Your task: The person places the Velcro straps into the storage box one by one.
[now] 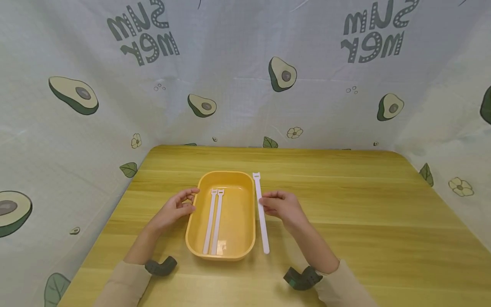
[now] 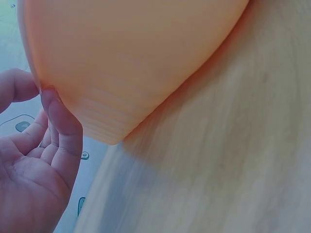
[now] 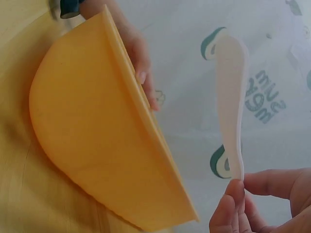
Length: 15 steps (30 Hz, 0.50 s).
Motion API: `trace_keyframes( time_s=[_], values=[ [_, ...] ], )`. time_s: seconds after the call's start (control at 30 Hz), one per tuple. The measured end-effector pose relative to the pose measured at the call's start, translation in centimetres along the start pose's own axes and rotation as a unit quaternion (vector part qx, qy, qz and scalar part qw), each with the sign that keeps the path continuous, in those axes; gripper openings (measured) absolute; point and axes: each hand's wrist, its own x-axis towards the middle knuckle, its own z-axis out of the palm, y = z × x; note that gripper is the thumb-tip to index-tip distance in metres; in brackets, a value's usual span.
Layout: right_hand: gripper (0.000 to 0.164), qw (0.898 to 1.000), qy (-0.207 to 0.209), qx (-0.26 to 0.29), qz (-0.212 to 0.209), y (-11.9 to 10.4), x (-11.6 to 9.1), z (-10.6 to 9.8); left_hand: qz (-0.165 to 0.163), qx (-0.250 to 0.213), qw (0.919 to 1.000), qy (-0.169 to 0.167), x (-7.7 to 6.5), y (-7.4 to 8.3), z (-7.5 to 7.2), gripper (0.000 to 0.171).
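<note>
A yellow tray (image 1: 238,213) with rounded corners and raised walls stands on the table. Two white cable straps (image 1: 216,221) with slotted heads lie side by side lengthwise in its left half. My left hand (image 1: 177,209) holds the tray's left rim; in the left wrist view its thumb and a finger (image 2: 60,114) meet at the edge. Just off the right rim, my right hand (image 1: 281,207) pinches a third white cable strap (image 1: 262,221) near its middle. In the right wrist view this strap (image 3: 229,97) rises upright from between thumb and fingers, beside the tray wall.
The wood-grain table (image 1: 364,204) extends around the tray, widest to the right. A white curtain (image 1: 238,106) printed with avocados hangs behind and at both sides. Dark curved pieces (image 1: 303,279) sit at both wrists, by beige sleeves (image 1: 126,281).
</note>
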Motion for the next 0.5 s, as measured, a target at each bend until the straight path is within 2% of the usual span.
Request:
trace_keyframes(
  time_s=[0.5],
  values=[
    [0.018, 0.999, -0.020, 0.046, 0.001, -0.4, 0.9, 3.1, 0.008, -0.006, 0.9999, -0.008, 0.0, 0.1, -0.1, 0.055]
  ],
)
